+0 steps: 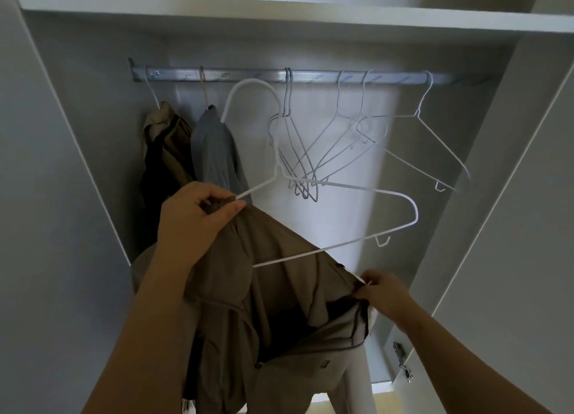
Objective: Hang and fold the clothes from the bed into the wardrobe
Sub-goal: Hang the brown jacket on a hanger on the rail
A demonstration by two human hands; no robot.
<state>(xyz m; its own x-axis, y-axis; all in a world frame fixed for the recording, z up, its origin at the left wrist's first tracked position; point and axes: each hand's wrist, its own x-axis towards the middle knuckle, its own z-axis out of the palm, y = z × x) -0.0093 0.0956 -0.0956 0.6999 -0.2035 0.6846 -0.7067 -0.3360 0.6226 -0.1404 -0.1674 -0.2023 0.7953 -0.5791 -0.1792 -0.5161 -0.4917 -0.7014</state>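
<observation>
A brown garment hangs in front of the open wardrobe, held up between both hands. My left hand grips its upper edge together with the left arm of a white wire hanger, whose left side is tucked into the cloth. The hanger's right half and hook stick out free above the fabric. My right hand pinches the garment's right edge near a white label. The metal rail runs across the wardrobe above.
On the rail's left hang a tan and dark jacket and a grey shirt. Several empty wire hangers hang from the middle to the right. A white shelf sits above; a door hinge is at lower right.
</observation>
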